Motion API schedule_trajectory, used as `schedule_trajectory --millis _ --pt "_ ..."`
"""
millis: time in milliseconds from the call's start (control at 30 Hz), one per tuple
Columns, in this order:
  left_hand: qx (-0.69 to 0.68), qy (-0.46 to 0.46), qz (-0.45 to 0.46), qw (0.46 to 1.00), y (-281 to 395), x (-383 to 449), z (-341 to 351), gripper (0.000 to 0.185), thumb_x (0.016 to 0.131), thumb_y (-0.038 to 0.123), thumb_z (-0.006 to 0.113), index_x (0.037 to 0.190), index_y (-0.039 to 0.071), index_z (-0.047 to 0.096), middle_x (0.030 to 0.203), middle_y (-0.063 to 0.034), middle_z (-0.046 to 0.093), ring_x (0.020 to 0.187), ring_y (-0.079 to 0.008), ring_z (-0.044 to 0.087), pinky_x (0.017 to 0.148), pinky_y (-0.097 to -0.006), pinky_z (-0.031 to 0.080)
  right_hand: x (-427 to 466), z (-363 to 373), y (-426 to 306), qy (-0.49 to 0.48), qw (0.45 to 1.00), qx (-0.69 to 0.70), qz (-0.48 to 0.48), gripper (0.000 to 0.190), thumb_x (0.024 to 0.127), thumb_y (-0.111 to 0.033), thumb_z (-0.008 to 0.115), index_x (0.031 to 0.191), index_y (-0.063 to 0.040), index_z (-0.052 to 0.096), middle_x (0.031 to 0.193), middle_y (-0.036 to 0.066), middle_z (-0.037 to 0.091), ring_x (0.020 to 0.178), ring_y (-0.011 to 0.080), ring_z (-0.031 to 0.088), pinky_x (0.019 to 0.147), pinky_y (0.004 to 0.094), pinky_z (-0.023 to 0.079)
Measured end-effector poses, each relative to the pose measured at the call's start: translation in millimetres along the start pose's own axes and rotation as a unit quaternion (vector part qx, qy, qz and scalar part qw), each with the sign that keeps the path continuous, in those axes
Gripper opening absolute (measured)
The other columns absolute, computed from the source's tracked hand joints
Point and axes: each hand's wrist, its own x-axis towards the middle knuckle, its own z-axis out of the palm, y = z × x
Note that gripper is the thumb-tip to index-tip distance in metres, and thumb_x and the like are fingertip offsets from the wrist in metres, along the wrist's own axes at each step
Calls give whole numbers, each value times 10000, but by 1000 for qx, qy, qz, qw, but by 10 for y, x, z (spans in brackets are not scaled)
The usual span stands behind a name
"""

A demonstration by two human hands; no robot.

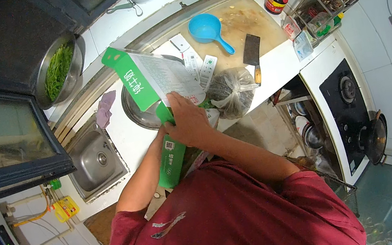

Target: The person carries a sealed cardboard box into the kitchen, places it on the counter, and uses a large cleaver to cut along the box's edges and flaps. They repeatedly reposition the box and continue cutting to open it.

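Observation:
A green and white printed cardboard carton [138,79] spans from over the counter down towards my chest, bent or folded near its middle. My right hand [189,120] lies over that fold, fingers on the white panel and thumb on the green part. My left hand [161,133] grips the carton at the same fold, its fingers mostly hidden behind the cardboard. Under the carton a round metal lid or pan [133,109] shows partly. To the right of my right hand sits a knotted translucent plastic bag [233,94] with dark contents.
A blue ladle [204,28] and a cleaver [251,49] rest on the cutting board [261,25]. A sink [92,164] is at left, beneath an open window [12,138]. A steel bowl of greens [59,72] stands behind. At right are a gas stove [347,115] and wok [375,137].

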Motion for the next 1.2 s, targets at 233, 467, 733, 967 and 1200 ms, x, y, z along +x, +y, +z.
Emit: schedule_trajectory --millis 233,467,733,967,1200 --pt "-18 2 -3 1000 -113 -285 -85 367 1006 218 616 1291 -11 592 1162 -151 694 1014 -236 690 883 -382 585 40 -117 80 -18 999 30 1 772 848 -251 714 1486 26 381 1503 268 470 1338 440 518 1109 508 427" --pt "12 9 25 1000 -69 -137 88 365 1001 212 624 1287 -12 593 1158 -149 695 1014 -237 690 881 -380 585 1 -290 37 9 999 41 -6 749 862 -202 719 1499 -4 379 1476 263 499 1321 464 525 1087 517 447" --pt "272 28 105 956 -150 -87 308 387 909 110 715 1278 30 630 1086 -100 727 899 -205 698 804 -346 588 -204 -1075 188 35 937 342 60 629 909 -17 687 1500 -9 472 1380 171 636 1174 268 656 994 361 527" --pt "402 84 381 828 -551 -169 560 177 861 89 693 1020 15 665 922 -160 680 773 -324 659 702 -436 527 -450 -1506 434 59 849 520 67 705 916 -9 680 1543 60 365 1420 187 590 1245 243 615 1063 363 484" --pt "556 80 505 656 -544 -668 708 205 861 43 708 1058 12 656 935 -145 638 838 -311 650 750 -406 542 -404 -1363 250 49 975 163 144 886 718 -262 842 1398 133 433 1065 179 674 972 271 654 857 353 533"
